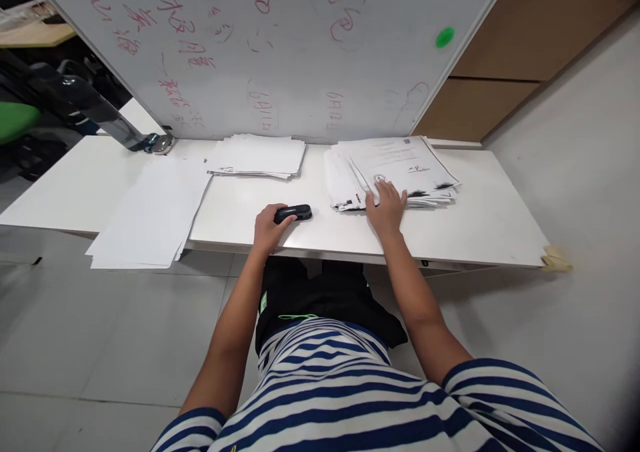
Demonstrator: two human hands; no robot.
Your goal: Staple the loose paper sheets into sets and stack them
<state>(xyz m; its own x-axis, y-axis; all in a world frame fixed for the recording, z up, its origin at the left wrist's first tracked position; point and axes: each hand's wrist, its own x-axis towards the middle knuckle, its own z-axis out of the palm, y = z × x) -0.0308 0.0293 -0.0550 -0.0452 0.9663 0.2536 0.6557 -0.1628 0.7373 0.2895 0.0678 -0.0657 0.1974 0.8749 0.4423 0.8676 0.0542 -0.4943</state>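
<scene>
A black stapler [295, 213] is in my left hand [269, 228], close above the desk's front edge, with the thumb and fingers closed round its rear end. My right hand [387, 211] lies with fingers spread on the front edge of a pile of printed papers [395, 165]. The top sheet there bears a round stamp, a signature and dark smudges. Between and behind the hands sits a second stack of papers [260, 155], mostly blank on top.
Large white sheets [150, 212] overhang the desk's front edge at the left. Behind the white desk [480, 225] stands a whiteboard [300, 59] with red writing. A clear bottle [115, 122] lies tilted at the far left. A wall borders the right.
</scene>
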